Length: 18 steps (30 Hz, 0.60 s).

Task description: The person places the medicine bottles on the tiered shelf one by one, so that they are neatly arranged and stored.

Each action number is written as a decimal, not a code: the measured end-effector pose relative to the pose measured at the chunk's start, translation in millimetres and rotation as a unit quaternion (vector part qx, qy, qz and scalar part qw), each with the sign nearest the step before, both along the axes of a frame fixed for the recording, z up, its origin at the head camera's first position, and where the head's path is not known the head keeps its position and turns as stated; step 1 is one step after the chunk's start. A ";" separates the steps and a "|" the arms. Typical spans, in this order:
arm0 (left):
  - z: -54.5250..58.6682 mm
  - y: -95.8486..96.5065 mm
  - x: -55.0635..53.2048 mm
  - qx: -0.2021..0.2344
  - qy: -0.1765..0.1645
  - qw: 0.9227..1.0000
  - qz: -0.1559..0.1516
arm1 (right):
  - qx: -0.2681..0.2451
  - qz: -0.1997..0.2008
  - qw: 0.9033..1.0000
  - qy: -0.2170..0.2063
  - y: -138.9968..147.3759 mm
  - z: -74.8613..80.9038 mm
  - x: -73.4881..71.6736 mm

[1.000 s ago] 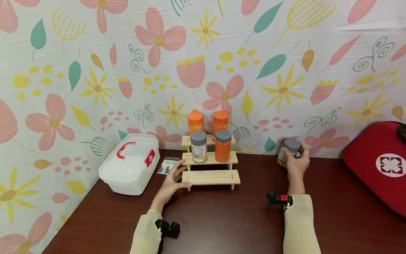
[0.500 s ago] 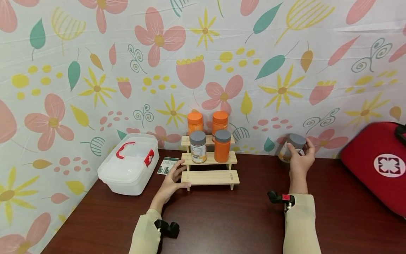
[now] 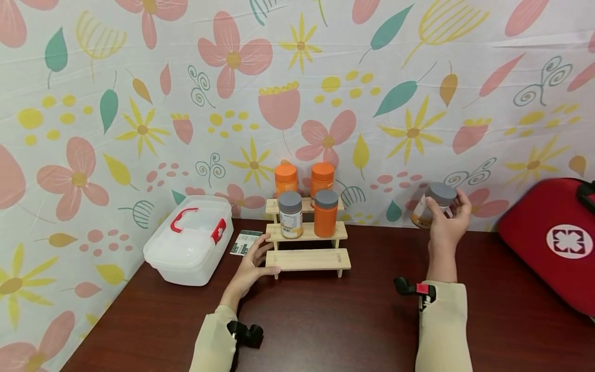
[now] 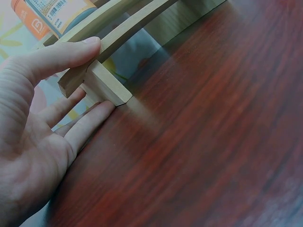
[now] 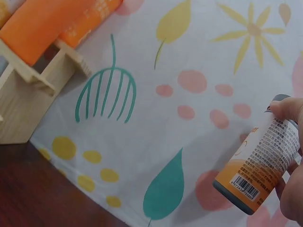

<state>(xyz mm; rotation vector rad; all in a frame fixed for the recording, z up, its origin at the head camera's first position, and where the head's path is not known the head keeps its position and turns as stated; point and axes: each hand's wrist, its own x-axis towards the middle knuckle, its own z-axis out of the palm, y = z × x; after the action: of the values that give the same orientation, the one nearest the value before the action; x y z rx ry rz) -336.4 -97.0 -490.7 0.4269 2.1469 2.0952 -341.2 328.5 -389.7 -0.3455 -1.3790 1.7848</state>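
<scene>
My right hand (image 3: 450, 222) grips a supplement bottle (image 3: 426, 206) with a grey lid, thumb on the near side and fingers round the far side. The bottle is tilted, close to the patterned wall cloth. In the right wrist view the bottle's label (image 5: 258, 163) shows white and orange with a barcode. My left hand (image 3: 250, 268) holds the left end of a three-step wooden stand (image 3: 309, 260), its thumb (image 4: 71, 56) on the lowest step and fingers by the leg. On the middle step stand a white-labelled bottle (image 3: 291, 217) and an orange bottle (image 3: 326, 214), both grey-lidded.
Two orange-lidded bottles, a left one (image 3: 285, 178) and a right one (image 3: 323, 176), stand on the top step. A clear lidded box (image 3: 188, 240) with a red handle and a printed card (image 3: 245, 243) lie left of the stand. A red first-aid bag (image 3: 548, 243) sits at the right.
My right hand has raised the supplement bottle and moved it slightly right, tilting it more. The left hand and the stand stay as they were.
</scene>
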 end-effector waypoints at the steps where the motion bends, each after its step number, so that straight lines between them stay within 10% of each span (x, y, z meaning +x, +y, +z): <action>1: 0.1 0.2 -0.1 0.000 -0.001 1.000 0.001 | -0.002 0.001 1.000 0.008 -0.7 2.2 0.9; 18: -0.5 0.1 -0.3 0.001 0.002 1.000 -0.001 | -0.016 0.054 0.992 0.113 -20.4 25.9 10.5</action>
<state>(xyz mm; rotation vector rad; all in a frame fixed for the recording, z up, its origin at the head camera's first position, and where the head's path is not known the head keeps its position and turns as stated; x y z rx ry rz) -336.7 -96.8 -491.2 0.4317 2.1468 2.0967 -330.7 308.1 -363.8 -0.0828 -1.2309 1.8720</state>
